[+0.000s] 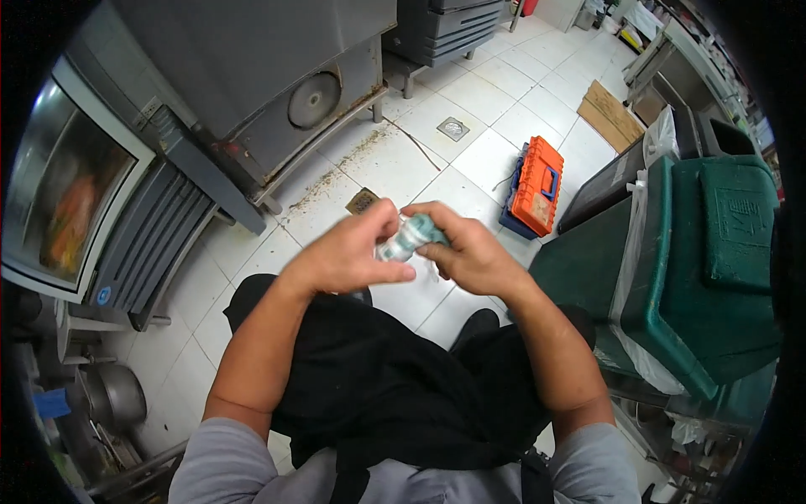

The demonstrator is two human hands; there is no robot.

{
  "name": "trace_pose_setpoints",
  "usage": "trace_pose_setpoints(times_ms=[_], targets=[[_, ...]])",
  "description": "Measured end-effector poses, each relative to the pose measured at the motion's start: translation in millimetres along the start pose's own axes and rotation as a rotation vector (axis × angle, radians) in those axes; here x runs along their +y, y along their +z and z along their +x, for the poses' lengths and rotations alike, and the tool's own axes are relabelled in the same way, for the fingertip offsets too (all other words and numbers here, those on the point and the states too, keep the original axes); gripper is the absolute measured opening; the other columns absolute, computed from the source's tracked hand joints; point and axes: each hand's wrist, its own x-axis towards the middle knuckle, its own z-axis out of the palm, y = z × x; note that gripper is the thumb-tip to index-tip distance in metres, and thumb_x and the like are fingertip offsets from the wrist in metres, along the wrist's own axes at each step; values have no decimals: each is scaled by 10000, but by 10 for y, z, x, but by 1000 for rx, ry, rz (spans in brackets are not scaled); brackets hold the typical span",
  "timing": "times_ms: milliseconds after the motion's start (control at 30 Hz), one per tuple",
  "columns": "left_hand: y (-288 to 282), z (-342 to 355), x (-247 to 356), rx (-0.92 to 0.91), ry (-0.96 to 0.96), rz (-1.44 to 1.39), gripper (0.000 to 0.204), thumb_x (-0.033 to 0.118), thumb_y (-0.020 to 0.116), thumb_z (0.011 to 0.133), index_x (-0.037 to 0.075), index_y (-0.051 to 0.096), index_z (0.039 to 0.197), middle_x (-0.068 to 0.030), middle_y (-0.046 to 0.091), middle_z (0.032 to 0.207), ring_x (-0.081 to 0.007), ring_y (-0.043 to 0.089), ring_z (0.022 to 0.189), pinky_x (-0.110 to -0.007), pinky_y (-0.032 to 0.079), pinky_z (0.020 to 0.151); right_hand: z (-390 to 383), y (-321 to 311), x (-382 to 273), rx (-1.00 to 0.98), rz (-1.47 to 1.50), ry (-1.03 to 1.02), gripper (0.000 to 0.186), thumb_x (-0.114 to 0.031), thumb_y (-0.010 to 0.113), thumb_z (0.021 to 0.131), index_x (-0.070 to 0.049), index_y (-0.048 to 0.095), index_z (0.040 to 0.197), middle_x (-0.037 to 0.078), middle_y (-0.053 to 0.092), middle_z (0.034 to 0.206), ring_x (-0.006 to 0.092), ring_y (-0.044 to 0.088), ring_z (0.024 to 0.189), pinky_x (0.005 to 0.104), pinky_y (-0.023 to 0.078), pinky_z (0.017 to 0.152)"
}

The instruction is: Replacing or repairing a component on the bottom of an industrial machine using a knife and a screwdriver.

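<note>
Both my hands meet in front of me, above my lap. My right hand grips a small, blurred teal-and-white roll-like thing between thumb and fingers. What kind of thing it is, I cannot make out. Its left end reaches into the gap of my left hand, where the thumb is stretched out below and the fingers bend above. Whether the left hand touches it is unclear.
An orange toolbox with a blue base lies on the white tiled floor, ahead to the right. Green lidded bins stand close on my right. Grey steel equipment and a glass-fronted cabinet line the left, with a metal pot lower down.
</note>
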Motion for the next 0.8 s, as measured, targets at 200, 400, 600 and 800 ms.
trace_pose_setpoints(times_ms=[200,400,600,800], targets=[[-55,31,-121,448,-9,373,372,54,616,752,58,522,1112,-231,625,778,-450,625,752,-511,470,633,-87,-268,-26,-180,-269,52,300,-255,626,1000,-20,634,1187,11,497,637,134,492,601,321,427,568],[-128,-38,43,135,83,89,274,112,740,748,32,609,975,-143,627,765,-252,628,745,-354,497,714,-42,-649,72,462,328,61,316,-219,557,1040,41,687,1163,-24,573,737,65,434,582,259,400,556],[-319,70,-179,32,-80,482,307,125,772,719,21,611,959,-138,630,836,-180,615,794,-356,498,736,-189,-917,30,1009,-415,-229,242,-189,611,985,27,685,903,220,714,967,329,724,823,388,544,719],[-1054,-439,-845,560,34,-625,436,94,689,840,-18,597,1251,-54,643,1009,-162,601,932,-332,474,918,-263,-1142,391,941,-288,-70,281,-218,536,972,-20,721,898,226,686,811,381,676,809,470,498,717]])
